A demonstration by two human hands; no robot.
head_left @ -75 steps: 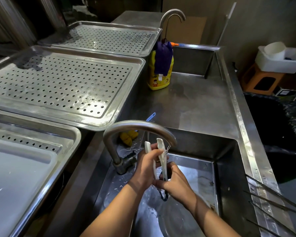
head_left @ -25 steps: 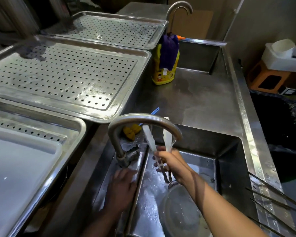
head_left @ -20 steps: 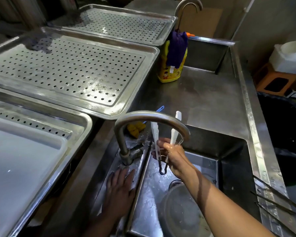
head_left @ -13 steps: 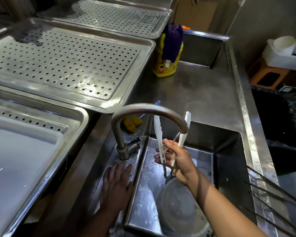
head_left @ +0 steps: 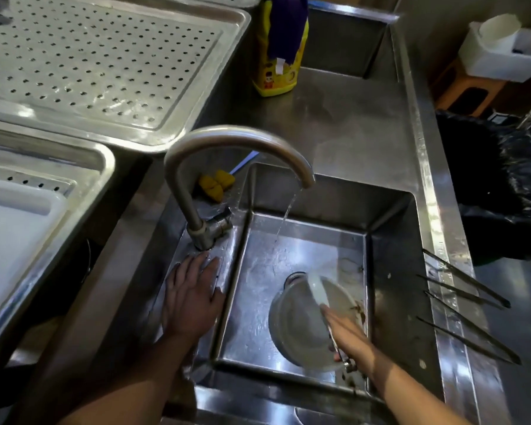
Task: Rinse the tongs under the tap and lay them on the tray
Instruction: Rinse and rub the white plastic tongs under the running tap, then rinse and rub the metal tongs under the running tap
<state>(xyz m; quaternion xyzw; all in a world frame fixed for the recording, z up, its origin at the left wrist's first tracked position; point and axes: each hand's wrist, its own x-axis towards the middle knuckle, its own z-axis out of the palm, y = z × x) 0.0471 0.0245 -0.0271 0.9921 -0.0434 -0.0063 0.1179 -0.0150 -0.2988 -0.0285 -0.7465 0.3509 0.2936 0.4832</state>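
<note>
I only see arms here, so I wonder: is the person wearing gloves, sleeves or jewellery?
No. The left hand and right hand are ungloved, with no rings or watch showing. Both forearms are uncovered to the frame's edge.

Open passage under tap (head_left: 239, 138) arch (water running) to bare sink (head_left: 258, 286) floor; bowl (head_left: 295, 329) obstructing near-right corner; perforated tray (head_left: 105, 62) open from above, bottle (head_left: 276, 75) beside.

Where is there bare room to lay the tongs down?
The perforated tray left of the yellow bottle is bare across its middle. So is the counter between that bottle and the sink. Crowded: the bowl sits in the sink by the right hand, thin metal rods lie on the right rim, and a white board fills the near tray.
</note>
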